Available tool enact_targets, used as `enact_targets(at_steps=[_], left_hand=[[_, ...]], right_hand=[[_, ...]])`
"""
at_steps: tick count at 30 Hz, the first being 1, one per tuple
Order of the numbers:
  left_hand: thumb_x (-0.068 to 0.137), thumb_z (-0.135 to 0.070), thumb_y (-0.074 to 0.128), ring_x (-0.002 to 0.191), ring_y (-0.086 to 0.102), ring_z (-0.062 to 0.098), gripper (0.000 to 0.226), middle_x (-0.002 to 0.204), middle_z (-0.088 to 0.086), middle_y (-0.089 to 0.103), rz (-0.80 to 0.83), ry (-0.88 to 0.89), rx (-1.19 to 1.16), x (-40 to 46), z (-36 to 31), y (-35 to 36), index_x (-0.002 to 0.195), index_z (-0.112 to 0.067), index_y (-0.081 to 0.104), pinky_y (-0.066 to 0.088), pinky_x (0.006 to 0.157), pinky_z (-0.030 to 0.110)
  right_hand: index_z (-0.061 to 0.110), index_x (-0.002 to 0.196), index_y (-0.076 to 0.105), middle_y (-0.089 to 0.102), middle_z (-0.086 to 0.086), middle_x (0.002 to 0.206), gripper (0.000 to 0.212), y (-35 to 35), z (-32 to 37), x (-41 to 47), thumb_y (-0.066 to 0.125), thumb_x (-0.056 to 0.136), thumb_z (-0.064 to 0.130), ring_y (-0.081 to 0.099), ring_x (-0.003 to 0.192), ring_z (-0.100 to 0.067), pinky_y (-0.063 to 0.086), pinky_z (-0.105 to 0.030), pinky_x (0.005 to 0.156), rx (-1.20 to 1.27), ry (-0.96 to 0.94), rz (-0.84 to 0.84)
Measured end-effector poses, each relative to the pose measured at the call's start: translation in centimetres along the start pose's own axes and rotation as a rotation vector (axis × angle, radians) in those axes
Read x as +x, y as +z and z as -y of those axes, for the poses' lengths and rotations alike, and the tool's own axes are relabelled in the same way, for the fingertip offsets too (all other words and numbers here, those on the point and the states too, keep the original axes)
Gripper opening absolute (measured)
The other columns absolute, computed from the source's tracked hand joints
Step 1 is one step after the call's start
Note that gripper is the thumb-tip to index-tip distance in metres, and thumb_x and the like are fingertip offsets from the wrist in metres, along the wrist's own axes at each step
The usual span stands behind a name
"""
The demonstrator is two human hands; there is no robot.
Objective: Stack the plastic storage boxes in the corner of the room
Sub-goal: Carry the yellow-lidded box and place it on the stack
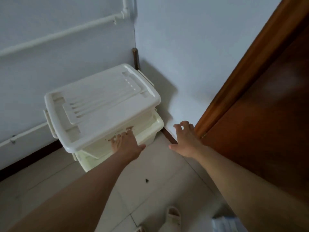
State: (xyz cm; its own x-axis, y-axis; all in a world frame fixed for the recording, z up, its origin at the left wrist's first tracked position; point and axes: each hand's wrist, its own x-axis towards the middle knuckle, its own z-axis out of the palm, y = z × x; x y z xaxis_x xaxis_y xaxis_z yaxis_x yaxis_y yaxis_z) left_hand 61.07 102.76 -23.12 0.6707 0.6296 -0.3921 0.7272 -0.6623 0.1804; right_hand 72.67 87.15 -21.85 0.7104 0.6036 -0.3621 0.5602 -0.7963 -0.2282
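Two white lidded boxes stacked in corner, top box (102, 104) on lower box (147, 131), left hand (127, 144) fingers straight against top box's near side, right hand (184, 139) free beside stack, fingers loosely curled, holding nothing

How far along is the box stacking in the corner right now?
Done: the white lidded box already sits on the cream lower box in the corner, slightly skewed. In hand: the left hand touches the upper box's near edge with straight fingers; the right hand hovers free beside it. Left: probably squaring the stack; no other boxes are in view.
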Motion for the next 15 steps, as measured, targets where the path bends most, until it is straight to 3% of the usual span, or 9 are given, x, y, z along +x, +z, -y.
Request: enact_targets(at_steps=[8, 15], left_hand=[[0.085, -0.051, 0.057, 0.128, 0.046, 0.027, 0.068, 0.137, 0.009, 0.05, 0.099, 0.167, 0.07, -6.5, -7.5, 6.6, 0.137, -0.011, 0.038, 0.035, 0.105, 0.043], [0.086, -0.048, 0.058, 0.12, 0.052, 0.026, 0.068, 0.132, 0.011, 0.053, 0.188, 0.226, 0.118, -14.9, -15.5, 14.0, 0.138, -0.009, 0.037, 0.042, 0.102, 0.042]], right_hand=[[0.016, 0.137, 0.033, 0.032, -0.008, 0.14, 0.071, 3.8, -9.2, -9.8, 0.066, 0.08, 0.04, 0.036, 0.127, -0.024, 0.042, -0.035, 0.101, 0.137, 0.222, -0.058], [0.012, 0.143, 0.027, 0.03, -0.01, 0.144, 0.073, 7.8, -19.5, -19.9, 0.062, 0.085, 0.04, 0.032, 0.131, -0.027, 0.034, -0.034, 0.103, 0.179, 0.349, -0.038]])
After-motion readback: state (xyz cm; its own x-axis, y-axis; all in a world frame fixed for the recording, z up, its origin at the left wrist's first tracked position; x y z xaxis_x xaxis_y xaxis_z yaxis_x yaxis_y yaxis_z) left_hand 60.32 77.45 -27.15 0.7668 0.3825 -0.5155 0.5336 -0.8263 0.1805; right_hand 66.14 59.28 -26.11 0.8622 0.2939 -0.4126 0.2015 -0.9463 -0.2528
